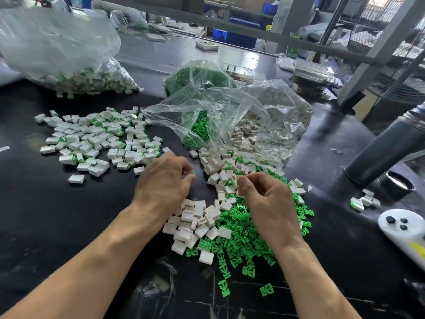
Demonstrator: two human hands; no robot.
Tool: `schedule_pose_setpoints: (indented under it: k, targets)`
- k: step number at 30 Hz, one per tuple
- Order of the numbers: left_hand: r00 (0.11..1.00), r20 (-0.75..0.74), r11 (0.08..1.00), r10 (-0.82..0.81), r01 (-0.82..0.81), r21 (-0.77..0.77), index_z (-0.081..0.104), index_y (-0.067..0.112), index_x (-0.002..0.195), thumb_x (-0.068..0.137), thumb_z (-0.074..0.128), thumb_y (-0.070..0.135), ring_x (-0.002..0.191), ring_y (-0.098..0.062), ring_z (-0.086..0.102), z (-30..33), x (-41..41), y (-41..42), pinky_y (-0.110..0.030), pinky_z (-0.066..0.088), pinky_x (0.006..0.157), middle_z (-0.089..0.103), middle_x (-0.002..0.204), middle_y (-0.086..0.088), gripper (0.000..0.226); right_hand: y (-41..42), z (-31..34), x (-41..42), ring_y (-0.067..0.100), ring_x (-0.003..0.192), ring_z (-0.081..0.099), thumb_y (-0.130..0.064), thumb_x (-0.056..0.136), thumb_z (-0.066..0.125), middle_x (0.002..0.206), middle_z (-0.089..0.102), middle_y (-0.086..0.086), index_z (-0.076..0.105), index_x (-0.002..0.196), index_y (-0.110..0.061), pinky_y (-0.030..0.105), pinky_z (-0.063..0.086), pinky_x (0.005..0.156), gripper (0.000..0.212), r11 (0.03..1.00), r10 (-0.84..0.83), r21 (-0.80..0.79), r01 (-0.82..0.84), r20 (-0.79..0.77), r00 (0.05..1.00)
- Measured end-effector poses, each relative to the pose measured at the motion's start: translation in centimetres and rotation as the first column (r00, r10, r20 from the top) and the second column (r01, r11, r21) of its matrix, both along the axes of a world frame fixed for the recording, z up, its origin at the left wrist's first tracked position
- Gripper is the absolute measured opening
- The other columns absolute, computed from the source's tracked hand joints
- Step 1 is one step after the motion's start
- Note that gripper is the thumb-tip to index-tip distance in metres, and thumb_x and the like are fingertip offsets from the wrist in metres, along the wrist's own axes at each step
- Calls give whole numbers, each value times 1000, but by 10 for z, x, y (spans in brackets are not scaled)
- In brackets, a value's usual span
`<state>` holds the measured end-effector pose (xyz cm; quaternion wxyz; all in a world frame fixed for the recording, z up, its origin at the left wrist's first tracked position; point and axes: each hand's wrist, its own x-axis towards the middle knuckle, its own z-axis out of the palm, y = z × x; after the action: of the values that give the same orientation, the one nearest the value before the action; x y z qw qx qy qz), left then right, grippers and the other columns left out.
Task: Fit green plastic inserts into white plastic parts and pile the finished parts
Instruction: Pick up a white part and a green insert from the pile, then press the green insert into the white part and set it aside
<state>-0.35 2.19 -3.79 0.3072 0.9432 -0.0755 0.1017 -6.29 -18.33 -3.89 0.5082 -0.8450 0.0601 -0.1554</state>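
Two bare forearms are reaching in from six o'clock, the left hand [164, 180] pinching something green, the right hand [264, 192] curling, contents unclear, over loose green plastic inserts [239, 245] and empty white plastic parts [195, 222], while many finished parts [96, 139] are piling at ten o'clock.

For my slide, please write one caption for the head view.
Two hands, left and right, work over loose white parts and green inserts; finished parts piled left.

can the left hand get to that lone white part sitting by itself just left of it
Probably yes: the lone white part lies on bare table left of the left hand, nothing between them.
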Motion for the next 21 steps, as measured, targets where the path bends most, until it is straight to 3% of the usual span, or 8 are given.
schedule_pose_setpoints:
  k: [6, 12, 14, 18, 21]
  targets:
    - [977, 46, 953, 207, -212, 217, 75, 21, 110, 94, 70, 29, 105, -31, 64, 3, 16, 20, -40, 48, 94, 66, 113, -9, 19, -6, 0, 1, 1, 73, 65, -35, 97, 71, 78, 71, -15, 73, 87, -31, 12, 47, 61, 11, 993, -17, -120, 12, -41, 999]
    - [962, 82, 944, 261, -272, 188, 72, 19, 113, 91, 70, 21, 108, -34, 59, 2, 21, 25, -45, 45, 94, 59, 115, -11, 22, -14, 3, 1, 3, 94, 63, -32, 93, 76, 96, 69, -20, 79, 98, -33, 32, 53, 90, 6, 971, 5, -237, -32, -117, 993]
    - [978, 72, 974, 196, -202, 99, 72, 23, 105, 90, 74, 25, 102, -29, 62, 4, 18, 21, -40, 48, 90, 61, 109, -5, 15, -14, 3, 2, 1, 93, 60, -35, 92, 76, 95, 65, -22, 78, 99, -34, 32, 52, 90, 6, 945, 4, -323, -44, -126, 992]
    - [994, -77, 992, -78, 70, -103, 69, 34, 84, 89, 77, 32, 82, 1, 60, 3, 1, 1, -23, 50, 73, 64, 88, 17, 9, -7, 0, 3, -6, 85, 52, -43, 93, 73, 96, 56, -25, 75, 104, -40, 22, 38, 81, 11, 866, -12, -497, -62, -144, 990]
    - [975, -119, 978, -189, 176, -108, 67, 37, 84, 88, 75, 45, 82, 3, 56, -4, -11, -17, -21, 42, 69, 60, 88, 18, 12, 1, -1, 5, 2, 90, 54, -49, 93, 71, 102, 54, -21, 72, 110, -42, 24, 39, 86, 18, 817, -40, -574, -62, -163, 986]
